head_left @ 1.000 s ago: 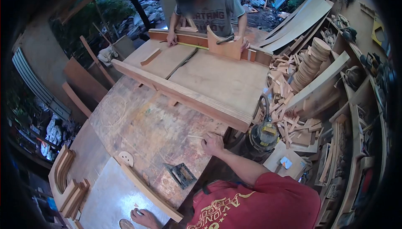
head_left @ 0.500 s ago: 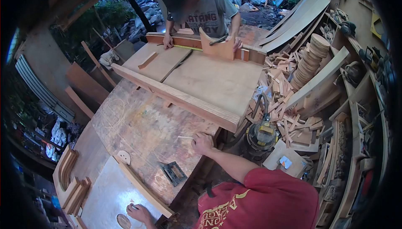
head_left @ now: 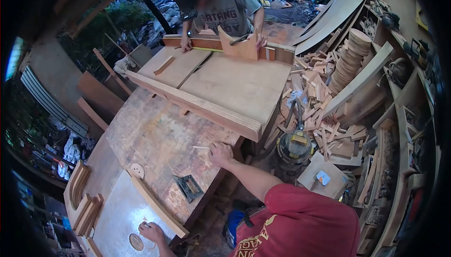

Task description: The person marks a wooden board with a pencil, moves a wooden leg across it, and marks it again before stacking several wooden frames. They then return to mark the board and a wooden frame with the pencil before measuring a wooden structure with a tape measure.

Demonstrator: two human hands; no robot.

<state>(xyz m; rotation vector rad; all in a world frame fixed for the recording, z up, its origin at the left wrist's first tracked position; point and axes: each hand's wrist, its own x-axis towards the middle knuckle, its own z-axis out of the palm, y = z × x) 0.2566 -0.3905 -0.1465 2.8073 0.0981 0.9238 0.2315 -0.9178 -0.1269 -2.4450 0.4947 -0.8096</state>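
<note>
My right hand [head_left: 221, 155] is closed on a thin pale stick [head_left: 201, 147], just above the stained worktable [head_left: 145, 130]. My left hand [head_left: 151, 231] rests with loosely bent, parted fingers on a glossy pale panel [head_left: 115, 217], beside a round hole [head_left: 136, 242]. A small brownish chip [head_left: 144, 219] lies close to those fingertips; it is too small to name. A curved wooden strip [head_left: 157, 206] runs along the panel's edge. Between my hands lies a dark rectangular frame-like piece [head_left: 189, 189]. A pale disc with small holes [head_left: 137, 170] sits near the strip's far end.
Across the table, a co-worker [head_left: 225, 12] handles a curved board [head_left: 242, 47] and a yellow tape measure [head_left: 206, 49]. A long wooden beam [head_left: 192, 106] crosses the table. Curved wood pieces [head_left: 79, 186] are stacked at left. A vacuum [head_left: 295, 146] and wood offcuts [head_left: 314, 87] stand at right.
My view has shifted slightly. My right hand still holds the stick, and my left hand stays by the hole with only a slight movement. The co-worker keeps hold of the curved board.
</note>
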